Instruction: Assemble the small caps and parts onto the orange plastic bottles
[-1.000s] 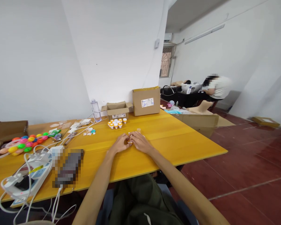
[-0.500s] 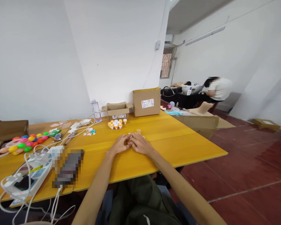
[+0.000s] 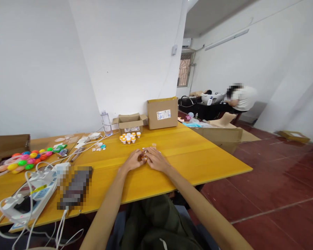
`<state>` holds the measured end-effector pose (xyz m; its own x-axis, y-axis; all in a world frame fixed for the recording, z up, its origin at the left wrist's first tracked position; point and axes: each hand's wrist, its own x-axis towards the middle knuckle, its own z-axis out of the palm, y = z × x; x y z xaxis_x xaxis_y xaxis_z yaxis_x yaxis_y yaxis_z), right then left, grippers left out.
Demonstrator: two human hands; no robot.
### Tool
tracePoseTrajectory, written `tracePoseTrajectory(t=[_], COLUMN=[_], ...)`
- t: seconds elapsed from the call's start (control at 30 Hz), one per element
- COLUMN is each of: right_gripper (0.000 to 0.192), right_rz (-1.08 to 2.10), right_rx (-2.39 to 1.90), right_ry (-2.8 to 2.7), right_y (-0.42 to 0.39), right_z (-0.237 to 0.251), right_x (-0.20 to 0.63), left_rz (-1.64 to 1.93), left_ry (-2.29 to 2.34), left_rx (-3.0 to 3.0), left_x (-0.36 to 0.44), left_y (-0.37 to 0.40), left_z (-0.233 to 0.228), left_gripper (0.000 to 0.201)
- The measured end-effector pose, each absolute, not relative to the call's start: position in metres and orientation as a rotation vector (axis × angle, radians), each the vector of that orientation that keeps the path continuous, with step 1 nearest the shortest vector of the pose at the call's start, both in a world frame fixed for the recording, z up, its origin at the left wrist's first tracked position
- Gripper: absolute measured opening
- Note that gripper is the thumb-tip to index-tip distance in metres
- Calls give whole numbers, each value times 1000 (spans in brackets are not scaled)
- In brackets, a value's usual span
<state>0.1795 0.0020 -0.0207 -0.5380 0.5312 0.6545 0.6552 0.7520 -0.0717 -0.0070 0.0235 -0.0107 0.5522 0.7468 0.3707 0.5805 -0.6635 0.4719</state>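
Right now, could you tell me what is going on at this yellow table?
A person sits at the yellow table with both hands together on its top. The left hand and right hand pinch one small orange and white piece between their fingers; what it is cannot be told. Behind them stands a cluster of small orange-capped vials in front of an open cardboard box. Another person works at a far bench.

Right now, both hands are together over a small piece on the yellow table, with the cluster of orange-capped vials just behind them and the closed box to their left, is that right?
Not quite: in the head view the closed box stands to the right of the orange-capped vials, not the left. The rest holds.
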Motion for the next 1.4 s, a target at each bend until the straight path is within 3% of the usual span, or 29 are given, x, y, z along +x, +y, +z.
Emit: tracePoseTrajectory(t=[0.6,1.1,1.4], right_gripper=[35,19,19], right_rz=[-243,-103,-48], right_rx=[-880,-938,-947], right_ry=[-2292,-2228,-2250], right_y=[-3,0,1], right_z=[-14,-15,-13], right_x=[179,180,180], left_rz=[780,810,802], left_ry=[1101,1069,1074], left_rx=[2526,2495,2511], left_x=[-8,-9,-7], left_y=[22,23,22], left_z=[-10,-11,-9], left_gripper=[7,7,6])
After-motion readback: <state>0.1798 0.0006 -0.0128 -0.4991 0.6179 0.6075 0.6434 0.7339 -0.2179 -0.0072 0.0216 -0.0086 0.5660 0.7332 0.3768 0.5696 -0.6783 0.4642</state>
